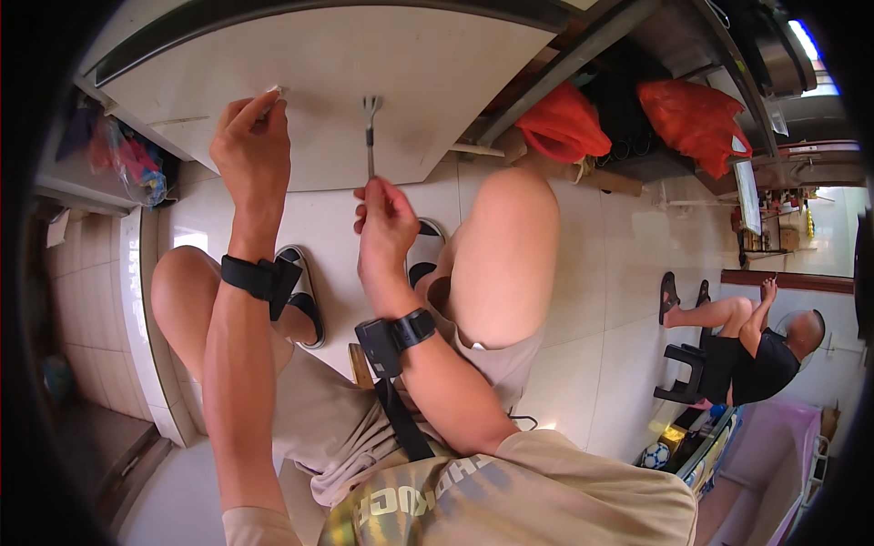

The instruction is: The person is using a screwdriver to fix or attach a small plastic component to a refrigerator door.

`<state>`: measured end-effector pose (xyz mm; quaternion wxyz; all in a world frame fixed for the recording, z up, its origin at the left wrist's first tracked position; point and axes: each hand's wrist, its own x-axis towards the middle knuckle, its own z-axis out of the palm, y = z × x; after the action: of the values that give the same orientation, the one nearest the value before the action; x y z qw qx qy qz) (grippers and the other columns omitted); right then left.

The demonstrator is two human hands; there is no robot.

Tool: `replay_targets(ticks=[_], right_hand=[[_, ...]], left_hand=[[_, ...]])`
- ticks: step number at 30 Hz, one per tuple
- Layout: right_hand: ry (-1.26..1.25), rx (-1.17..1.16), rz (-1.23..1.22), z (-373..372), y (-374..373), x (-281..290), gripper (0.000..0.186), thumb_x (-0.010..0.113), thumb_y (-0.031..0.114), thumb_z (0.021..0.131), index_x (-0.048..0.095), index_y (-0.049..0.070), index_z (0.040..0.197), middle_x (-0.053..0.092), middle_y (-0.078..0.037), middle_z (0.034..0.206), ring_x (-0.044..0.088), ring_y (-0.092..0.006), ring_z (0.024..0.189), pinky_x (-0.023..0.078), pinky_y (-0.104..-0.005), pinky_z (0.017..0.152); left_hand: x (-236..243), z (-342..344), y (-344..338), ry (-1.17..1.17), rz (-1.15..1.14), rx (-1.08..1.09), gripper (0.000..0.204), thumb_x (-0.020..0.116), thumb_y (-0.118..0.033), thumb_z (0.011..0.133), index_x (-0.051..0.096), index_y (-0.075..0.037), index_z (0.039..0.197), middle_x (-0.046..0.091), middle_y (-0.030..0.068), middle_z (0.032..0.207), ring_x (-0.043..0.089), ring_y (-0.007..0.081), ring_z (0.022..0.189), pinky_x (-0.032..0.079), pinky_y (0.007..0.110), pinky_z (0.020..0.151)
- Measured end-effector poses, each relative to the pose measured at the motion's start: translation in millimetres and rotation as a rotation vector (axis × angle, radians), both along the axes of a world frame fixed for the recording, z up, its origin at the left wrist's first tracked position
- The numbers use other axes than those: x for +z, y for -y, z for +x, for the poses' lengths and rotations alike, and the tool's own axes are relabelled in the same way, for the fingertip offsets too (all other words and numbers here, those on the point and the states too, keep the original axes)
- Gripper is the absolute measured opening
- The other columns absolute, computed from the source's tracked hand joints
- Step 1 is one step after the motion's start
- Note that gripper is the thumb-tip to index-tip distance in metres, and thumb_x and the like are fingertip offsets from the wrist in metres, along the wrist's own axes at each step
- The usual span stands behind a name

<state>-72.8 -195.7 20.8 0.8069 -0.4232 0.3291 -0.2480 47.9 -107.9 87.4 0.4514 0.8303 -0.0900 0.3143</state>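
My left hand point(250, 146) is raised at the pale tabletop point(446, 91), thumb and fingers pinched together around a small whitish scrap point(277, 92). What the scrap is, I cannot make out. To its right, my right hand point(386, 223) grips the lower end of a slim fork-like metal tool point(370, 136). The tool points away from me, its broad notched head over the tabletop and apart from the left hand. Both wrists carry black straps; the right one also bears a small black box.
Red plastic bags point(564, 123) lie under a shelf at the far right. Bagged items point(137, 168) stand on the left. My knees and slippered feet are below the tabletop, on the tiled floor point(583, 246). Another person point(760, 364) sits on a black stool at the right.
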Motion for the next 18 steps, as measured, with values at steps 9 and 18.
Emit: replay_targets(ticks=[9, 18], right_hand=[[0.054, 0.083, -0.139, 6, 10, 25, 0.015, 0.066, 0.011, 0.096, 0.068, 0.001, 0.107, 0.071, -0.006, 0.086, 0.059, -0.0073, 0.062, 0.042, -0.0200, 0.044], [0.028, 0.061, -0.138, 3, -4, 35, 0.015, 0.067, 0.013, 0.097, 0.068, 0.001, 0.107, 0.071, -0.007, 0.087, 0.061, -0.0079, 0.061, 0.042, -0.0207, 0.043]], left_hand=[[7, 12, -15, 0.068, -0.164, 0.042, 0.011, 0.077, -0.007, 0.084, 0.078, -0.003, 0.094, 0.071, 0.0078, 0.088, 0.068, 0.0148, 0.069, 0.054, 0.025, 0.065], [-8, 3, -11, -0.043, -0.042, 0.040, 0.012, 0.076, -0.008, 0.085, 0.077, -0.003, 0.096, 0.073, 0.0077, 0.090, 0.071, 0.0149, 0.073, 0.055, 0.025, 0.069]])
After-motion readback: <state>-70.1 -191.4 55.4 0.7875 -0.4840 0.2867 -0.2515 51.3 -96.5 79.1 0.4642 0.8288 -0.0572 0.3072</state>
